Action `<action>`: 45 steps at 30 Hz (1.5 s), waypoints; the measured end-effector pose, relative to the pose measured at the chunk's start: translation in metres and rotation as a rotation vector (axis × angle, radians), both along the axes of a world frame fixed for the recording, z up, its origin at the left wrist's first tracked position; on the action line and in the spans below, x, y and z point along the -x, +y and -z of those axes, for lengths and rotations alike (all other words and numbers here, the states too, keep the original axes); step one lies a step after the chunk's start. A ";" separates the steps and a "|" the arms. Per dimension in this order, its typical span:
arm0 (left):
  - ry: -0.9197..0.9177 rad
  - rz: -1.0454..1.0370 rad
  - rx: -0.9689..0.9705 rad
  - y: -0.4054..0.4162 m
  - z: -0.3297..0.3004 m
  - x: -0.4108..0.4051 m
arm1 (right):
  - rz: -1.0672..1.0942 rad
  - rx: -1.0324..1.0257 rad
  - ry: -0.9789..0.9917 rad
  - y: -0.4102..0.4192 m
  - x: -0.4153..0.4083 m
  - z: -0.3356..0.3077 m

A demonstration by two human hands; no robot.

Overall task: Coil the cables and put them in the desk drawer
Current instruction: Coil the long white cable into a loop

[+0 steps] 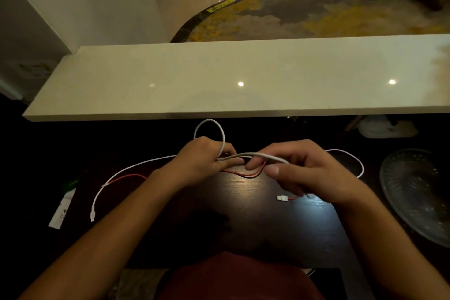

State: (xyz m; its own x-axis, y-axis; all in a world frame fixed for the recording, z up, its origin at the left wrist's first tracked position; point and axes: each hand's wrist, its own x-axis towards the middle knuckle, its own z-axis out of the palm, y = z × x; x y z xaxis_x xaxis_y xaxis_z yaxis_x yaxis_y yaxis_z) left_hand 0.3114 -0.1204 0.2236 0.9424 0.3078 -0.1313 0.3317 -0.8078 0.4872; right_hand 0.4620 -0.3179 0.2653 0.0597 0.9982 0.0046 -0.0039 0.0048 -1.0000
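A white cable (255, 154) runs between both hands above the dark wooden desk (243, 214). My left hand (202, 161) grips it where a small loop (209, 126) stands up behind the fingers. My right hand (304, 168) pinches the same cable a little to the right. The cable's left tail curves down to a plug (92, 215), and its right part arcs out past my right hand (358, 163). A red cable (246, 174) lies on the desk under the hands, with its white plug (282, 198) near my right wrist. No drawer is visible.
A pale stone counter (243, 80) runs across behind the desk. A glass plate (418, 192) sits at the right. A white card (60, 212) lies at the left edge, beside something green (70, 184).
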 end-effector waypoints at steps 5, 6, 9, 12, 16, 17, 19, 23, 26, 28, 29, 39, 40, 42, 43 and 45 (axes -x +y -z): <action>-0.046 -0.010 0.079 -0.005 -0.005 0.001 | 0.111 -0.118 0.101 0.004 -0.011 -0.010; -0.031 0.007 0.076 -0.006 -0.005 0.001 | 0.139 -0.125 0.103 0.006 -0.011 -0.010; 0.030 0.092 0.117 -0.015 -0.011 -0.003 | 0.170 -0.151 0.057 0.014 -0.011 -0.011; 0.135 0.152 0.149 -0.024 -0.021 -0.005 | 0.177 -0.172 -0.003 0.026 -0.009 -0.017; 0.177 0.265 0.262 -0.043 -0.039 -0.003 | 0.317 -0.160 0.009 0.051 -0.009 -0.016; 0.167 0.310 0.310 -0.049 -0.044 -0.002 | 0.351 -0.147 0.015 0.058 -0.010 -0.011; 0.114 0.356 0.426 -0.060 -0.055 0.002 | 0.386 -0.105 -0.031 0.071 -0.011 0.003; -0.146 0.260 0.636 -0.056 -0.065 0.014 | 0.339 0.012 -0.068 0.082 -0.006 0.045; -0.465 0.140 0.740 -0.045 -0.058 0.020 | 0.261 0.120 -0.065 0.077 0.003 0.074; -0.618 0.009 0.882 -0.038 -0.050 0.021 | 0.199 0.181 -0.044 0.069 0.011 0.086; -0.684 -0.065 0.937 -0.033 -0.046 0.021 | 0.185 0.208 -0.031 0.065 0.015 0.091; -0.631 -0.304 0.590 -0.013 -0.033 0.016 | 0.044 0.184 -0.221 0.032 0.016 0.064; -0.578 -0.289 0.548 -0.013 -0.029 0.016 | 0.027 0.150 -0.229 0.031 0.015 0.054; -0.486 -0.201 0.514 -0.015 -0.023 0.018 | 0.006 0.085 -0.271 0.028 0.012 0.031; -0.445 -0.143 0.553 -0.017 -0.021 0.019 | 0.008 0.052 -0.293 0.026 0.009 0.020; -0.359 -0.046 0.576 -0.023 -0.020 0.020 | 0.049 -0.002 -0.290 0.026 0.003 0.003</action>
State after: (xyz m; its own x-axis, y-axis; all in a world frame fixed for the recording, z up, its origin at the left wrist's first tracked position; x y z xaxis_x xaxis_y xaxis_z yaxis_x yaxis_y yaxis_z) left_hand 0.2911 -0.1432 0.2432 0.9459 0.3228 0.0322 0.0966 -0.3751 0.9219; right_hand 0.4594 -0.2919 0.2621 0.1035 0.9942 0.0304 0.2819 0.0000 -0.9594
